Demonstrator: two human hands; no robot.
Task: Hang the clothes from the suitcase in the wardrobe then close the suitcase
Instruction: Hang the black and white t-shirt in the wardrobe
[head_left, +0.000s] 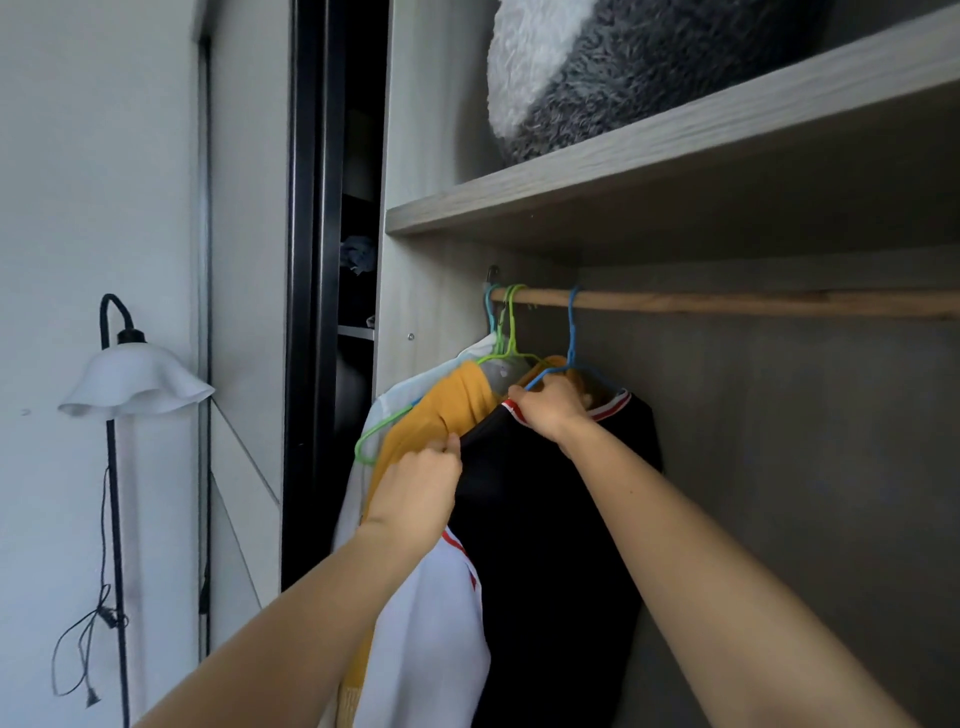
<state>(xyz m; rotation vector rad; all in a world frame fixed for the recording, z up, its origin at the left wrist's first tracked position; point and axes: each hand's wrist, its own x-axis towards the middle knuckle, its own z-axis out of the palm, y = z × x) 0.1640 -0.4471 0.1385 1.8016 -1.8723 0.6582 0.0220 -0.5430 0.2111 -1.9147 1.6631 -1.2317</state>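
A black garment (550, 545) with a red and white collar hangs on a blue hanger (571, 332) from the wooden rail (753, 302) of the wardrobe. My left hand (415, 488) pinches the garment's left shoulder. My right hand (548, 408) grips its collar just under the hanger. To the left hang a yellow garment (457, 400) on a green hanger (511, 322) and a white garment (431, 613) on another hanger. The suitcase is out of view.
A grey and white fluffy cushion (623, 73) lies on the shelf (675, 156) above the rail. The rail to the right of the blue hanger is bare. A floor lamp (132, 384) with a white shade stands at the left wall, beside a dark door frame (311, 291).
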